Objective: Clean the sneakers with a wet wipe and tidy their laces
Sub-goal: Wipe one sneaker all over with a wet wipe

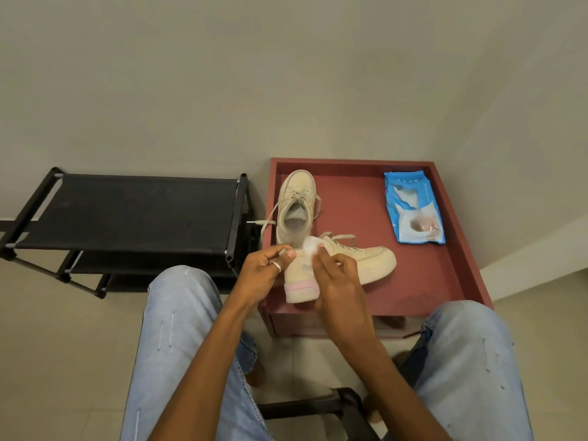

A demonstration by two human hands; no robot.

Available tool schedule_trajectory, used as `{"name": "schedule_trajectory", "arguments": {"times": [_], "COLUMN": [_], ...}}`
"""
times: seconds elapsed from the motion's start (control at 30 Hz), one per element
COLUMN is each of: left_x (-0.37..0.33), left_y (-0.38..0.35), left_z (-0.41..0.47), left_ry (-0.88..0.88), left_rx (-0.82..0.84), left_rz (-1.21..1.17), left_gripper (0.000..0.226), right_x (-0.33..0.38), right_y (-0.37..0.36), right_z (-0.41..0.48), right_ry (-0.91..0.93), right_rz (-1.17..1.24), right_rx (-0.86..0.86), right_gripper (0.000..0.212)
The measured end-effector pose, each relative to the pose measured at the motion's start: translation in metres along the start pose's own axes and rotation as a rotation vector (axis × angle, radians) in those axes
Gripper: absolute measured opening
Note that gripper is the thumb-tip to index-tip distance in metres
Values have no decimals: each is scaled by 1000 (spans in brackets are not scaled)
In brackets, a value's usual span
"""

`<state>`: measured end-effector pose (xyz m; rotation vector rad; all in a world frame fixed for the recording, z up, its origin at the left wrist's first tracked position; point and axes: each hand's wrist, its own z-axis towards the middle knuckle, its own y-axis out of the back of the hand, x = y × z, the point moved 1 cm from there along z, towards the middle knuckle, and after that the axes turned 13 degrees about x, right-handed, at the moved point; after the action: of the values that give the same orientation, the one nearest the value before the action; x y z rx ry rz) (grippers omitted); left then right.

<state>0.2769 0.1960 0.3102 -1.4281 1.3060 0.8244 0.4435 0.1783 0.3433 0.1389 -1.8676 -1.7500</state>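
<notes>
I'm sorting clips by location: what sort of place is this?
Probably a home entryway or room corner: a black shoe rack stands against a plain wall, beside a low red table holding cream sneakers and a wipes pack.

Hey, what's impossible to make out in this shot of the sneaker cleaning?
Head view only.
- Collar of near sneaker: covered by left hand, right hand and wipe.
- What left hand pinches: hidden by its own fingers.
- Print on pack: too small, blurred.
- Lower shelves of rack: mostly behind its top shelf.
</notes>
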Motion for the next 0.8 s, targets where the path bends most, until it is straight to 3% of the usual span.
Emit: {"name": "schedule_trajectory", "arguments": {"times": [0.2,0.37,0.5,0.67,0.8], "left_x": [5,6,9,7,8], "left_y": [4,2,6,3,5], "left_z": [3,2,5,3,5], "left_ry": [-16,-12,-7,-4,3], "left_rx": [-10,-3,-22,-25,-34], "left_rz": [35,-16,22,-15,3], "left_gripper": [17,19,19,18,15], "right_x": [20,4,19,-1,19], "right_y": [-10,-4,-15,-4,-18], "right_z": [-18,0,-15,-1,-19], "right_ry": [185,3,154,-9,153], "right_rz": [-96,-21,-111,-18,-103], "right_rx": [83,13,62,17,73], "right_gripper": [55,67,56,64,54]}}
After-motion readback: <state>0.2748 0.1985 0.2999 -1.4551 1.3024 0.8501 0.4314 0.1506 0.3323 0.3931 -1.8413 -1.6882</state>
